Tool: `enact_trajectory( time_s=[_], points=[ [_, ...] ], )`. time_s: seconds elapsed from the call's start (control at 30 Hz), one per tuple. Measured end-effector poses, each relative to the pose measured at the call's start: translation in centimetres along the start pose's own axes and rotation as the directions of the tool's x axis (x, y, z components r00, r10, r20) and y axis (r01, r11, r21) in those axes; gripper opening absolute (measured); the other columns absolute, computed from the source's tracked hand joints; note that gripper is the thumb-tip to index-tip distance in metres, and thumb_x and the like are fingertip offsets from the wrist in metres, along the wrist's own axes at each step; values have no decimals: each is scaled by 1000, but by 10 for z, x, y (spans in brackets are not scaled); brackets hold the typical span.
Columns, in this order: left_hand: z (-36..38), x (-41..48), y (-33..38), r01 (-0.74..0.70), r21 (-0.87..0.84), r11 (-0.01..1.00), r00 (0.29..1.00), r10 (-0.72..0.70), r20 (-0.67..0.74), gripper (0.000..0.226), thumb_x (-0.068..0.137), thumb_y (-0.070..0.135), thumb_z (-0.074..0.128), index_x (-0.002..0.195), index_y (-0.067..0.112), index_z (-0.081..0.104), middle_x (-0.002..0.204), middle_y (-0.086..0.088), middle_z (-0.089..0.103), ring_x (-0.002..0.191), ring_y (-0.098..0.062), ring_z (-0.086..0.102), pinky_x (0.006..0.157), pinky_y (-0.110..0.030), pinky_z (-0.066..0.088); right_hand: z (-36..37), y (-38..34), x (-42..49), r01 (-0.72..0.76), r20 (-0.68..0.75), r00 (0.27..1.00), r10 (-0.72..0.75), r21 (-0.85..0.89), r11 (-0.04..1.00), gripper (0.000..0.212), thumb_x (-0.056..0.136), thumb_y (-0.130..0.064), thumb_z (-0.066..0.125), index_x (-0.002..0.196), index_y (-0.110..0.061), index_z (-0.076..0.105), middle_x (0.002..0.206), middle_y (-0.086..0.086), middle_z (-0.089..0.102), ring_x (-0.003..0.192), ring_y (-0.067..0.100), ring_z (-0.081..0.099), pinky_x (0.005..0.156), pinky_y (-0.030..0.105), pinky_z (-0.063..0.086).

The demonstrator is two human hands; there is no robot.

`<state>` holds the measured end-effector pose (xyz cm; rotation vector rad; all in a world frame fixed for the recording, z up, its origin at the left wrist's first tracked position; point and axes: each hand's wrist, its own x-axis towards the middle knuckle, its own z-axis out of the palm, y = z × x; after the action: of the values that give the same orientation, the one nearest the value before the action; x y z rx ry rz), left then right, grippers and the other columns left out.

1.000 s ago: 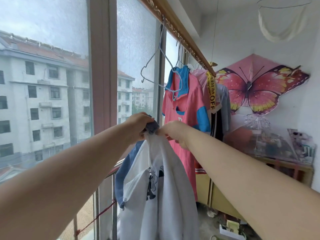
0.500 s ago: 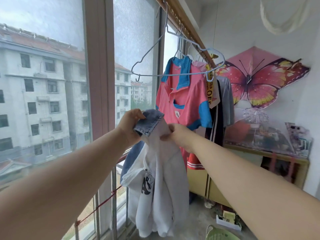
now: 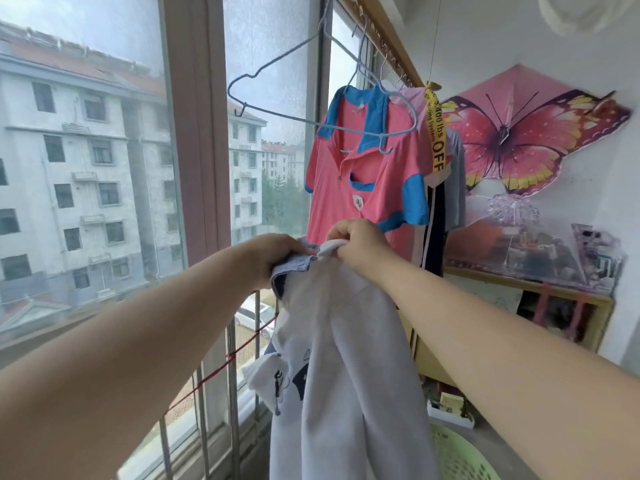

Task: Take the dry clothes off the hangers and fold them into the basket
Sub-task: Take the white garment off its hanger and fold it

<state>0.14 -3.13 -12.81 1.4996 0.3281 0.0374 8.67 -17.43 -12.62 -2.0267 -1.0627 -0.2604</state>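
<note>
A white shirt [image 3: 343,368] with a denim-blue collar and a small dark print hangs down from both my hands. My left hand [image 3: 277,254] grips the blue collar edge, and my right hand [image 3: 360,247] pinches the white top edge beside it. Above them an empty blue wire hanger [image 3: 311,81] dangles from the wooden rail [image 3: 388,39]. Behind it a pink polo shirt [image 3: 370,181] with blue collar and cuffs hangs on another hanger, with more clothes behind it. The rim of a green basket [image 3: 460,455] shows on the floor at the bottom right.
Large windows [image 3: 86,150] with low metal bars fill the left side. A pink butterfly kite [image 3: 530,140] hangs on the right wall above a yellow wooden cabinet [image 3: 519,306] loaded with clutter. A yellow strap [image 3: 435,133] hangs off the rail. Small items lie on the floor.
The white shirt has come lower and further from the empty hanger, which has swung round on the rail. My view has tilted down, bringing the green basket into sight.
</note>
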Motion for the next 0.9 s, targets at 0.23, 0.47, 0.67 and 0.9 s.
enact_trajectory(
  time_s=[0.23,0.47,0.67,0.9],
  points=[
    [35,5,-28,-345,-102,933,912,308,-270,48,83,-11,60,115,21,45,97,-11,59,78,-23,60,75,-39,53,-29,22,-32,-242,239,937,255,-85,967,42,68,-2,78,103,-15,57,89,2,53,71,13,49,56,23,43],
    [51,6,-35,-372,-99,923,921,354,-162,89,77,-14,65,140,41,34,109,-15,63,91,-26,64,88,-41,52,-46,38,-51,-412,481,740,470,-228,882,32,69,-16,84,97,-14,67,91,3,64,74,15,56,56,22,44],
    [58,13,-37,-321,-139,937,937,293,-193,69,75,-18,60,120,35,60,120,-15,60,97,-33,61,96,-53,48,-44,44,-59,-280,263,829,494,-569,773,6,80,-12,65,80,-6,65,75,6,53,69,22,49,51,24,38],
    [69,12,-42,-266,-235,935,960,233,-157,56,77,-21,56,117,19,62,90,-4,60,76,-21,59,77,-33,52,-39,57,-67,-230,190,931,311,-357,906,24,73,-24,76,76,-20,53,75,-5,50,65,12,47,51,24,35]
  ],
)
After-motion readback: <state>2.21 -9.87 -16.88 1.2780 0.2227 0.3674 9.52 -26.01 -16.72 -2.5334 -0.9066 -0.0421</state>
